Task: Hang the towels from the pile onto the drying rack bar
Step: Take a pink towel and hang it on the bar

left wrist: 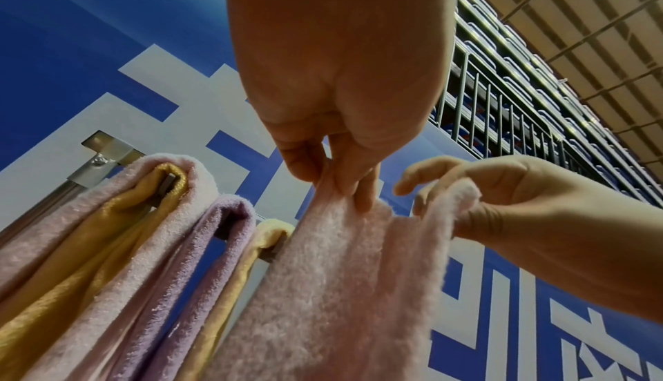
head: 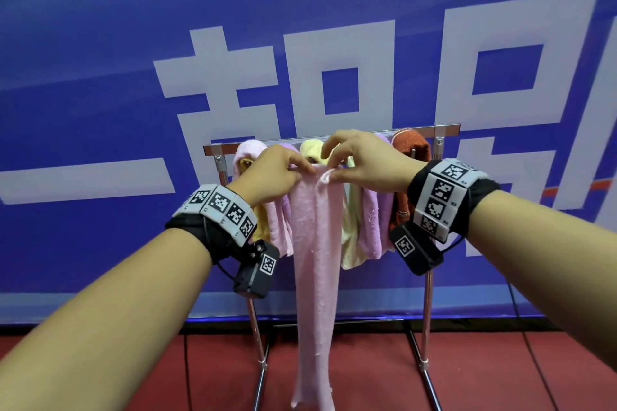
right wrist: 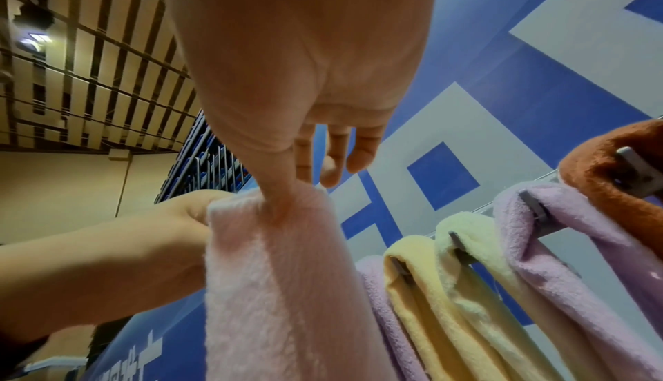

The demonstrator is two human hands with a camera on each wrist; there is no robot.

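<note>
Hands meet at the top edge of a pink towel (head: pixel 315 243), held in front of the rack bar (head: pixel 334 137). The left hand (head: pixel 272 173) pinches one corner between thumb and fingers (left wrist: pixel 362 200); the right hand (head: pixel 364 160) pinches the other, its remaining fingers loosely spread. The towel hangs long and bunched toward the red floor (head: pixel 500 370). Other towels (head: pixel 370 220) already crowd the bar, with only a narrow gap near the yellow one (right wrist: pixel 412 268). To do this well, I judge the corners should be drawn apart, the edge lifted over the bar at that gap, then fed down the back until both halves balance.
</note>
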